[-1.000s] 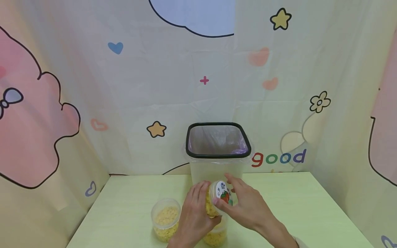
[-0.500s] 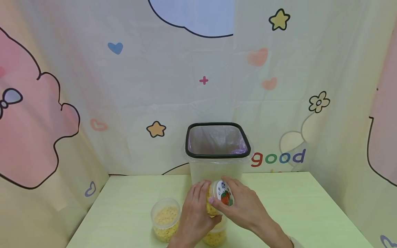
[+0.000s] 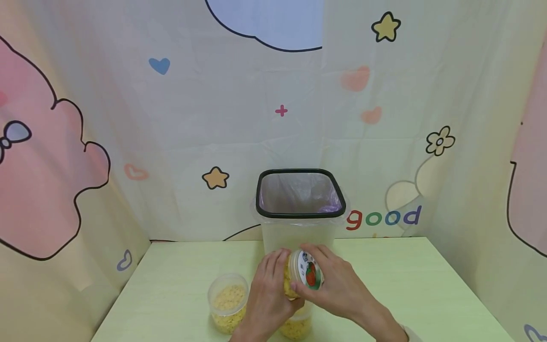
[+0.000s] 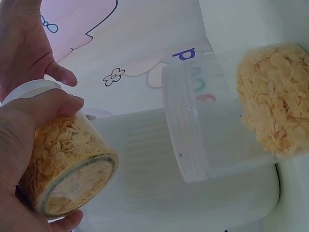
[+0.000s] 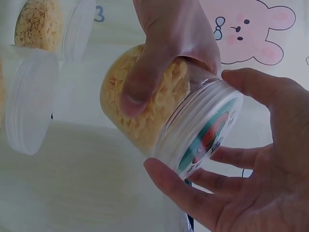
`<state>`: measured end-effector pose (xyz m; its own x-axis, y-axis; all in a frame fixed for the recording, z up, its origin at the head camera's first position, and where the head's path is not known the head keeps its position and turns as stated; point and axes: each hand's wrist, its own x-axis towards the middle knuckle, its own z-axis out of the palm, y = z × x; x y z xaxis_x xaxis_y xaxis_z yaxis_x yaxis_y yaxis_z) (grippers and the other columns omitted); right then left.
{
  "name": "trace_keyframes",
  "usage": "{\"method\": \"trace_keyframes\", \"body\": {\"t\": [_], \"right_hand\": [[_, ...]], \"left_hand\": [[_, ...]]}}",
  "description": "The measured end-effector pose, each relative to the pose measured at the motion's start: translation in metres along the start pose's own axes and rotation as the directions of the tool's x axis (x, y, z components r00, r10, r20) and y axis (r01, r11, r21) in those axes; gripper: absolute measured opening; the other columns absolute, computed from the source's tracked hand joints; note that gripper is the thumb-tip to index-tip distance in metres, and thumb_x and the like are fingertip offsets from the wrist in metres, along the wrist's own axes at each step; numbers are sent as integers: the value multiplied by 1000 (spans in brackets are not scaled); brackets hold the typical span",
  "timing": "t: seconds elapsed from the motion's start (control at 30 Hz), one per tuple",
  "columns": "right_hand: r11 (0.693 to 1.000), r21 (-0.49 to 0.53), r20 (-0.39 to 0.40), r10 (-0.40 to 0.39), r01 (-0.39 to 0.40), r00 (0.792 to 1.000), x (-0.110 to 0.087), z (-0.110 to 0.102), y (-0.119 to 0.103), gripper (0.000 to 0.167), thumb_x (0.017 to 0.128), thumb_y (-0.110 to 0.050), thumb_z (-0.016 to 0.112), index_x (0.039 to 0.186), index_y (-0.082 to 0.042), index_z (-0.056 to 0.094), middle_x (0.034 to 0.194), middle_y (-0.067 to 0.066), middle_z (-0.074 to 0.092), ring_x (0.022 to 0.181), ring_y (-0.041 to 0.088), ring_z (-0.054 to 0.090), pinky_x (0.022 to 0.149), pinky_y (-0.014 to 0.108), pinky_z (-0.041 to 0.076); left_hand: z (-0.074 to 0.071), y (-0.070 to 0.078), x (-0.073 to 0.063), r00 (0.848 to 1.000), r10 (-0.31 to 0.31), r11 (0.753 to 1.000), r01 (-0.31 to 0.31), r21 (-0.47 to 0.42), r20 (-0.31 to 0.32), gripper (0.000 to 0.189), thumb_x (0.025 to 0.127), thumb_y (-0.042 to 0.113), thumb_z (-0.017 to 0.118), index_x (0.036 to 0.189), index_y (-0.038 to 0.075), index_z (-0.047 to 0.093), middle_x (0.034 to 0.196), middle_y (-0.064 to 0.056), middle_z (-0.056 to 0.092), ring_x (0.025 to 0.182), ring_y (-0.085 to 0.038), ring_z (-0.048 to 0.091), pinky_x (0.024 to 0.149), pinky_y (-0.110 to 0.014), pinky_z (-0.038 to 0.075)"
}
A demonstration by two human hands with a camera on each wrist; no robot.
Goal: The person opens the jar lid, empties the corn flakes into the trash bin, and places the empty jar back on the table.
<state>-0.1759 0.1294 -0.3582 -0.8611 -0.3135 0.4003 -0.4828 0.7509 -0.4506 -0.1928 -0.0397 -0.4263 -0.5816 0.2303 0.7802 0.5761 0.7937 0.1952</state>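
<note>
Tilted on its side above the table, a clear plastic jar (image 5: 145,96) of pale yellow flakes is gripped by my left hand (image 3: 269,289), its thumb pressed along the jar's wall. The jar wears a screw lid (image 5: 212,133) with a strawberry print, facing right in the head view. Curled about the lid's rim are the thumb and fingers of my right hand (image 3: 339,287). The jar's base points to the lower right in the left wrist view. Below the hands stands a second jar (image 3: 296,327) of flakes, partly hidden by them.
To the left of my left hand stands another clear jar (image 3: 228,304) partly filled with flakes. A pale bin (image 3: 299,232) with a black rim and a plastic liner stands behind the hands. The light table (image 3: 397,275) meets a printed cloth (image 3: 183,118) at the back.
My right hand's fingers have drawn in from spread apart to lie on the lid's rim, and the lid's print has turned a little. The left hand and jar stay nearly in place.
</note>
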Motion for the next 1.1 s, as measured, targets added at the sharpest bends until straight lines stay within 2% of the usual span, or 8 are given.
{"method": "trace_keyframes", "body": {"t": [0.13,0.3,0.43,0.63,0.77,1.0,1.1], "right_hand": [[996,44,32,-83,82,996,-1,-2,5,68,77,-44,80,136,-23,53,131,-5,56,99,11,60,78,23,55],[982,42,64,-189,187,980,-2,-5,10,74,75,-36,84,139,-26,49,139,-6,50,109,11,58,89,32,57],[962,31,73,-274,272,959,-1,-7,14,76,74,-31,86,140,-26,49,143,-4,48,118,15,58,94,38,56],[926,58,88,-376,372,922,-1,-6,17,84,70,-18,89,143,-24,46,147,-1,46,130,20,50,101,41,52],[914,61,77,-404,400,912,-2,-5,18,88,69,-13,89,145,-23,45,151,0,44,137,22,45,104,41,49],[938,64,112,-345,340,932,-4,-3,17,114,63,-22,93,155,-27,25,161,-1,28,147,25,33,106,45,47],[939,70,100,-342,336,934,-5,-3,17,119,63,-29,94,157,-27,21,163,2,24,147,25,33,106,45,47]], "left_hand": [[-1,0,0,1000,-4,1000,5,-18,15,94,52,34,92,133,11,49,125,-2,58,117,-19,55,97,-34,53],[-3,-1,0,1000,2,1000,-1,-29,18,94,52,34,92,132,11,50,125,-2,59,118,-19,55,97,-33,53],[-4,-2,0,1000,8,999,-7,-32,20,97,50,37,93,133,11,50,126,-2,59,118,-19,56,98,-33,53],[-4,-4,0,1000,2,999,-1,-43,31,100,47,36,95,133,12,49,125,-2,59,118,-19,56,98,-34,53],[-5,-4,0,1000,1,999,0,-46,27,100,48,33,95,134,11,49,125,-2,59,117,-19,57,98,-34,53],[-7,-4,-1,999,-14,998,16,-64,34,101,48,32,96,135,12,48,126,-1,59,118,-19,56,98,-35,53],[-7,-3,0,999,-17,997,20,-69,35,100,49,32,96,135,12,48,126,-1,58,118,-19,56,98,-35,53]]}}
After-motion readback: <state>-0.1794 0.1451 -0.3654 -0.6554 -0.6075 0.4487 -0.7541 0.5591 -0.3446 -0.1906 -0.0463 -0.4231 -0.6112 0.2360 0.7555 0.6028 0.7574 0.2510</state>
